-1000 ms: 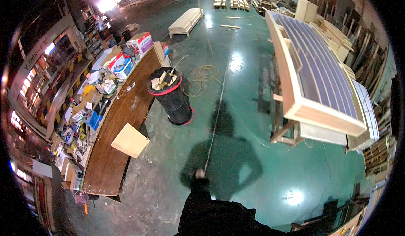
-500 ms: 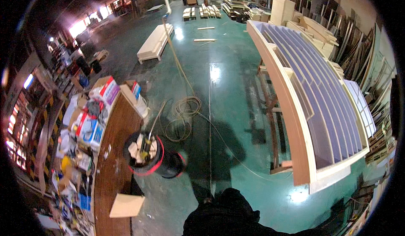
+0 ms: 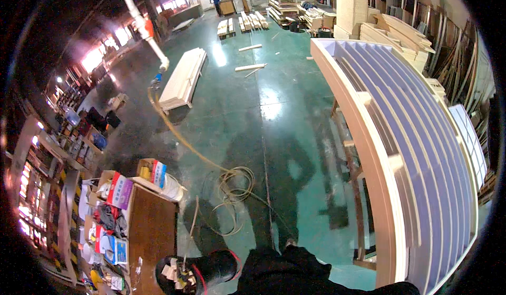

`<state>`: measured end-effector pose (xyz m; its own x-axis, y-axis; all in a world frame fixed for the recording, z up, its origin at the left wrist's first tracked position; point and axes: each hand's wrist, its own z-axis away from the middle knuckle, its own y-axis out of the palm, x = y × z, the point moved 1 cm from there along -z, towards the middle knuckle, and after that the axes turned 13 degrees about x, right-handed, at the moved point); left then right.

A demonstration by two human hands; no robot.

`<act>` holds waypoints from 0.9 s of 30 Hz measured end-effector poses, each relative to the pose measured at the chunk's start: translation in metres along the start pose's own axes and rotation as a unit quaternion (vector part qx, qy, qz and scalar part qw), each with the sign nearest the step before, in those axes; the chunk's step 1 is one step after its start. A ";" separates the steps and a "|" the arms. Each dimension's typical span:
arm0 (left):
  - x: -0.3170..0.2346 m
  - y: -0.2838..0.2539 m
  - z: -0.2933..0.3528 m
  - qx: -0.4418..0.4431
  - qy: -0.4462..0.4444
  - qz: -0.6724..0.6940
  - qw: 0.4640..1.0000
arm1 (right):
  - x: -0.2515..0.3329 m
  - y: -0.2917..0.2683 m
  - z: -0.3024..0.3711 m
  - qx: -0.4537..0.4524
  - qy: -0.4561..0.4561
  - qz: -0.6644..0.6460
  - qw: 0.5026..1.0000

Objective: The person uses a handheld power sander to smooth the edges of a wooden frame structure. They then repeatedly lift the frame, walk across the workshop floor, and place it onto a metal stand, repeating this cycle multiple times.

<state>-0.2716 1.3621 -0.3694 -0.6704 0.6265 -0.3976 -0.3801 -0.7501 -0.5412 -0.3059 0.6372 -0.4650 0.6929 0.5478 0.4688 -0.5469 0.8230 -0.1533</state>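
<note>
Neither of my hands shows in the head view. My dark clothing (image 3: 282, 271) fills the lower middle, and one shoe tip (image 3: 290, 242) pokes out ahead of it. Right of me, a long wooden frame (image 3: 352, 126) with many thin parallel slats over a purplish-grey panel rests on a dark support. A dark rounded piece of my clothing (image 3: 398, 288) overlaps its near end. To my left stands a black bin (image 3: 219, 269) with red trim. Wood offcuts (image 3: 176, 275) lie in its top, and a thin hose runs up from there.
A coiled yellowish hose (image 3: 234, 187) lies ahead on the green floor, linked to a hanging white pipe (image 3: 139, 23). A brown table (image 3: 153, 226) with boxes stands left. Beyond are a pale low bench (image 3: 182, 81), stacked boards (image 3: 284, 7) and a distant person (image 3: 215, 1).
My view has moved forward and tilted up. The bin, table and coil now sit lower, the slatted frame is nearer, and the pale board on the table has left the view.
</note>
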 end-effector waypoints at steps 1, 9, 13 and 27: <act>-0.032 0.001 -0.026 0.007 0.012 0.002 1.000 | 0.019 -0.024 -0.013 0.000 -0.007 -0.002 1.000; -0.316 0.067 -0.266 0.112 0.096 0.029 0.989 | 0.154 -0.204 -0.128 -0.039 -0.031 -0.022 0.999; -0.476 0.108 -0.370 0.217 0.196 0.008 0.956 | 0.219 -0.272 -0.169 -0.168 -0.220 0.110 0.955; -1.216 0.006 -0.628 0.312 0.398 -0.012 0.863 | 0.665 -0.703 -0.195 -0.327 -0.226 -0.215 0.892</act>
<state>0.9414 0.7289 -0.3544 -0.1023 0.4038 -0.9091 -0.8232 -0.5474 -0.1505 0.6313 0.4519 -0.2152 0.4310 0.1644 0.8873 0.2171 0.9355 -0.2789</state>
